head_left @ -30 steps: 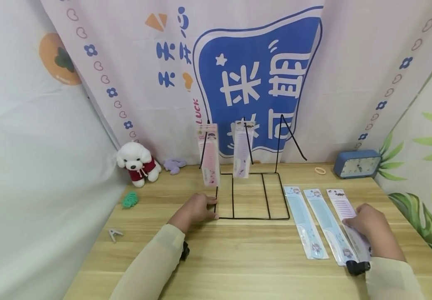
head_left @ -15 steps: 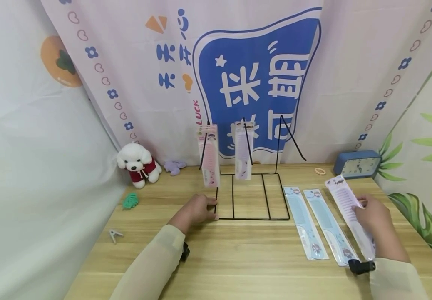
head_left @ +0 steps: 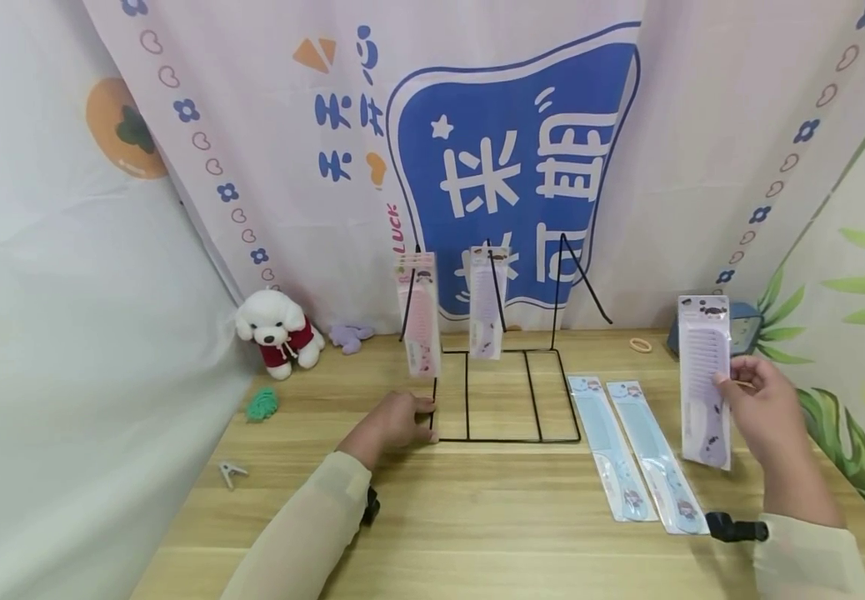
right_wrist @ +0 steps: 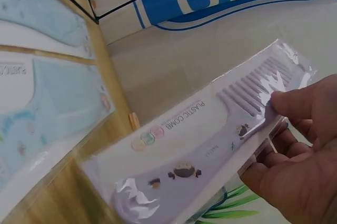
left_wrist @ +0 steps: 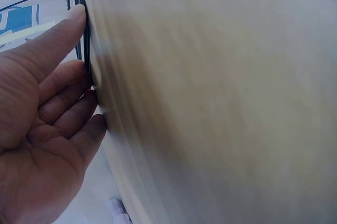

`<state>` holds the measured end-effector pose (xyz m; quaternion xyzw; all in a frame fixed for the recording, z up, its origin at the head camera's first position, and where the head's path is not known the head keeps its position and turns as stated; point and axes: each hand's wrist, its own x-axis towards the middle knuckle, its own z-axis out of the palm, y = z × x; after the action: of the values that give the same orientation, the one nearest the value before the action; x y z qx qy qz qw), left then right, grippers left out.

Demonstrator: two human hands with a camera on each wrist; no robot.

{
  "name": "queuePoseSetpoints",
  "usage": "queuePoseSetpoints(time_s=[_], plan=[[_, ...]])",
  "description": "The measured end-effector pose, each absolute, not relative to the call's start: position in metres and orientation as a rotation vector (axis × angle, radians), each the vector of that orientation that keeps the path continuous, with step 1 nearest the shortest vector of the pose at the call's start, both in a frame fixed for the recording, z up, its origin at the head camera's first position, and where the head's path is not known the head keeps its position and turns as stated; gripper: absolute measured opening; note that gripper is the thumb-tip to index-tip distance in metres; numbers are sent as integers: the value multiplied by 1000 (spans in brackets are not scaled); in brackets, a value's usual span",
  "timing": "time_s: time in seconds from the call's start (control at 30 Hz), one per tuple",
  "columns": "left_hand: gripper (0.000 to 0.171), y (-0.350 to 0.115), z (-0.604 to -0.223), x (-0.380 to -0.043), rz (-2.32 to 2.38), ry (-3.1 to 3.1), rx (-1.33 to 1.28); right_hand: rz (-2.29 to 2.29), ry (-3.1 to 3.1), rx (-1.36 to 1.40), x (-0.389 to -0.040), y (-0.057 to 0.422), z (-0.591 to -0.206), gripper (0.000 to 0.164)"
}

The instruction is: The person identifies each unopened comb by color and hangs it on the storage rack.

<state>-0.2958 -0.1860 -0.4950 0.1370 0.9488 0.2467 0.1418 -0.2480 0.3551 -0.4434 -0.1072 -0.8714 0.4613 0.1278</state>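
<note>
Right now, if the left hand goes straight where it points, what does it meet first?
The black wire rack: the left hand seems to touch its left bar, though depth is unclear.

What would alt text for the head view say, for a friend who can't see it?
A person's right hand holds up a packaged purple comb while the left hand holds a black wire rack by its base. Pink packs and another purple comb hang on two hooks; the third hook is bare. Two blue packaged combs lie on the wooden table.
</note>
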Motion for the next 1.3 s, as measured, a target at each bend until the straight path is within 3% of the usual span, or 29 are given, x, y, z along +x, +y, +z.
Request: queuePoseSetpoints(time_s=[0.23,0.5,0.63,0.73,1.03,1.3], plan=[[62,-186,-495,-296,723,2739,394,1644,-2259,-186,-245,349,-431,8],[61,-184,-493,-296,714,2738,380,2182,-1804,392,-236,331,-429,22],[60,-184,-492,-296,711,2738,377,2333,-1659,802,-238,315,-431,35],[60,-185,-493,-296,703,2744,388,2280,-1756,957,-240,300,-432,39],[60,-185,-493,-295,691,2752,400,1980,-2268,830,-246,237,-426,13],[60,-185,-493,-295,692,2751,405,1981,-2482,739,-253,184,-428,16]])
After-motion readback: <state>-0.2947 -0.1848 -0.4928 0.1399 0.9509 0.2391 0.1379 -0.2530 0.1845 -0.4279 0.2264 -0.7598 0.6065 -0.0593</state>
